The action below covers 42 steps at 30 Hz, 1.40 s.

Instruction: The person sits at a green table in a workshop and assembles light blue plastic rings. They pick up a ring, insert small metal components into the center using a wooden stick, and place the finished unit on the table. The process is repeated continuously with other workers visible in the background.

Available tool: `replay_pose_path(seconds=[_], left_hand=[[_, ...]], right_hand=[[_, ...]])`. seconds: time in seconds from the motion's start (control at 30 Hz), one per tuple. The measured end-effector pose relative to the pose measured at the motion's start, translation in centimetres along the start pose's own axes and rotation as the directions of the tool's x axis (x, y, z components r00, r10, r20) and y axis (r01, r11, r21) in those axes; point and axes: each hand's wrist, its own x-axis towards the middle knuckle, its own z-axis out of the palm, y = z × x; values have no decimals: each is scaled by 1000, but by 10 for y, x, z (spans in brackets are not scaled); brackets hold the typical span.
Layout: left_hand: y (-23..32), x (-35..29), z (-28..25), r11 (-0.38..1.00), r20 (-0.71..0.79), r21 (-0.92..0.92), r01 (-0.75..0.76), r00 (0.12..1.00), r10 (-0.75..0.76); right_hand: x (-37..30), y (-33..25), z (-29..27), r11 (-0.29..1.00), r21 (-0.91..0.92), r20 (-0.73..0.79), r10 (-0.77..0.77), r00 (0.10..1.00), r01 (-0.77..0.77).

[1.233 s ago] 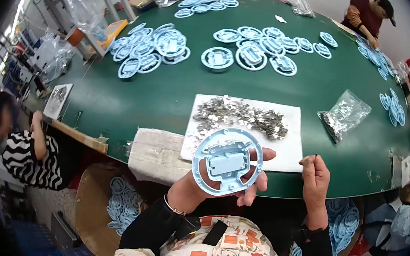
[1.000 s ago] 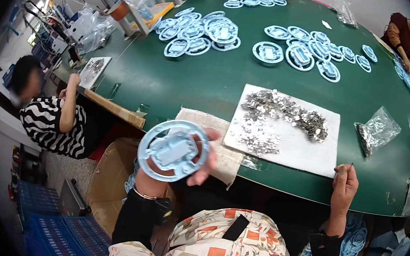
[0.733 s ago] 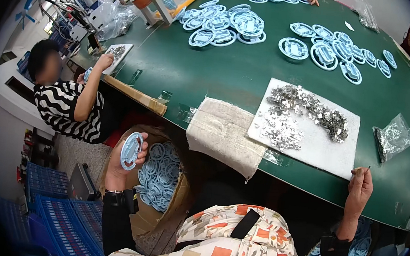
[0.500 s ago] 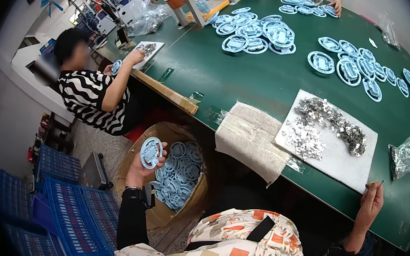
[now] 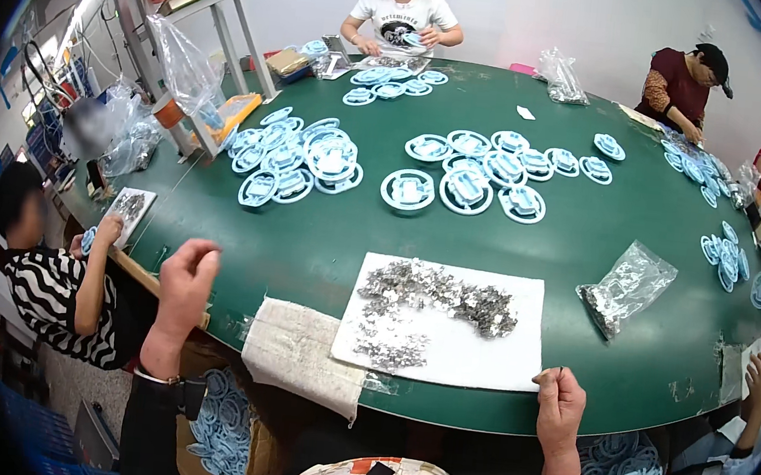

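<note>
My left hand (image 5: 183, 287) is raised over the table's near left edge, fingers loosely bent, thumb slightly apart, with no part visible in it. At the lower right corner of a white board (image 5: 521, 297), my right hand (image 5: 559, 406) is closed around a thin, dark-tipped tool (image 5: 538, 379), mostly hidden by the fingers. Small silvery metal pieces (image 5: 488, 310) lie heaped and scattered across the board. Beyond it lie several light-blue oval plastic parts (image 5: 408, 190), with another pile (image 5: 329, 155) farther left.
A beige cloth (image 5: 306, 349) hangs over the near edge beside the board. To its right lies a clear bag of metal pieces (image 5: 623, 288). Below the table, a carton (image 5: 262, 464) holds blue parts (image 5: 220, 433). Co-workers sit around the green table (image 5: 307, 240).
My left hand has risen from above the carton to the table edge, and the blue oval part is gone from it. The view has swung right; my right hand stays by the board's corner.
</note>
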Motion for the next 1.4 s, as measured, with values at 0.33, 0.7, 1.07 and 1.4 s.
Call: replay_pose_path(seconds=[0.33, 0.7, 1.07, 1.4], left_hand=[[48, 133, 265, 749, 610, 306, -588, 725, 321], [108, 137, 221, 951, 804, -173, 256, 594, -13], [160, -16, 193, 714, 963, -267, 648, 209, 171], [139, -146, 197, 296, 964, -262, 918, 240, 111]], right_hand=[[4, -11, 2, 997, -74, -30, 0, 1000, -2], [-1, 0, -2, 1000, 24, -24, 5, 1000, -5], [-5, -45, 7, 902, 419, 75, 81, 994, -105], [-73, -32, -14, 633, 575, 360, 374, 855, -519]])
